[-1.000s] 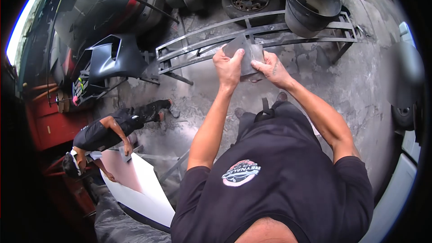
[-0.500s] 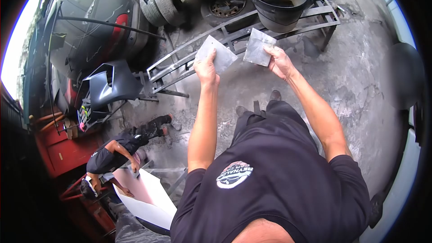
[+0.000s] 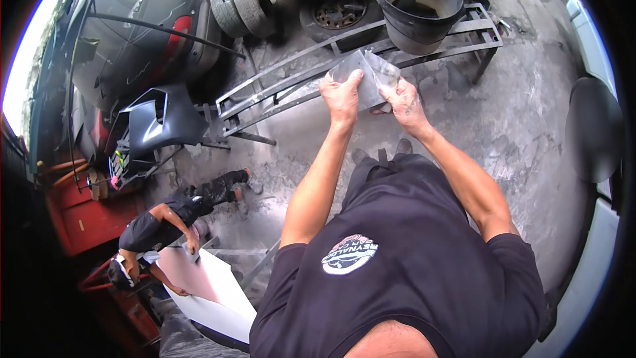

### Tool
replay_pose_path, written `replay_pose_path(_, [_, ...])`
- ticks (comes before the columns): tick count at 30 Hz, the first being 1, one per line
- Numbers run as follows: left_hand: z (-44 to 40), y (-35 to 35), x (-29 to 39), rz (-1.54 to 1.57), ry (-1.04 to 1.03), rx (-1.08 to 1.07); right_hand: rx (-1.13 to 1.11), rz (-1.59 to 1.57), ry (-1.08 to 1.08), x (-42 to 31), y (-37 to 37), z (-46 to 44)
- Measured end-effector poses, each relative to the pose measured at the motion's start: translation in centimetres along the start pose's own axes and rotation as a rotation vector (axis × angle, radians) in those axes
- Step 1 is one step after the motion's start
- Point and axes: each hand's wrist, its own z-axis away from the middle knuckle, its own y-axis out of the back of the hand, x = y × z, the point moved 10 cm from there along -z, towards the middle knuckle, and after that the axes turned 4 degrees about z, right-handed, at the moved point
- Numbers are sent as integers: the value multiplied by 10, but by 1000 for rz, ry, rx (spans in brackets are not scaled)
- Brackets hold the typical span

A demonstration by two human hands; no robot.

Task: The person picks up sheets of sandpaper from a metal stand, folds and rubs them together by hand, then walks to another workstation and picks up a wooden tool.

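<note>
My left hand [image 3: 341, 99] is closed on a thin grey square sheet [image 3: 348, 67] that looks like sandpaper, the thumb lying flat across its face. A second, similar grey sheet [image 3: 381, 69] is pinched in my right hand [image 3: 405, 104], tilted against the first one. The two sheets meet and overlap in front of me, so I cannot make out their lower edges fully. Both hands are just on the near side of a long metal frame [image 3: 265, 111]. Beyond them stands a black bucket [image 3: 419, 41] with a dark piece inside.
A dark plastic panel [image 3: 165, 119] rests at the frame's left end. Tires [image 3: 233, 10] and a car [image 3: 142, 10] are behind. At lower left a co-worker [image 3: 162, 225] bends over a white panel [image 3: 212, 288]. A dark rounded shape [image 3: 596, 129] is at the right.
My hands have come together, my left moving right, and the two sheets, formerly apart, now touch and overlap. The view has shifted slightly.
</note>
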Motion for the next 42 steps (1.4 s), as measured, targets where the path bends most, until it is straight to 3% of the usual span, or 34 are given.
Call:
replay_pose_path(2, [-9,9,1,55,-35,-6,-6,30,-23,-5,-2,-6])
replay_pose_path(4, [-16,25,-11,164,157,15,-239,406,-6,-2,-10,-14])
replay_pose_path(5, [-24,35,-17,180,144,-17,-280,725,-175,14,2,-20])
replay_pose_path(6, [-26,45,-15,178,144,-14,-283,723,-177,25,11,-27])
replay_pose_path(8, [-26,59,-18,450,222,-16,-126,376,-56,40,33,-44])
replay_pose_path(9, [-25,71,-18,436,210,-8,-49,132,-63,18,26,-37])
replay_pose_path(12, [-14,91,-11,528,272,-6,-55,27,-99,16,25,-39])
replay_pose_path(21, [7,125,18,733,147,-14,-192,57,-117,15,-37,-45])
replay_pose_path(25, [24,161,10,763,161,46,-332,38,-247,31,-68,-33])
replay_pose_path(27, [33,192,1,548,119,164,-341,-9,-289,37,-79,-31])
replay_pose_path(31, [68,233,-10,610,113,355,-401,-106,-366,56,-100,-30])
replay_pose_path(42, [178,292,-28,556,90,628,-584,-239,-570,132,-190,3])
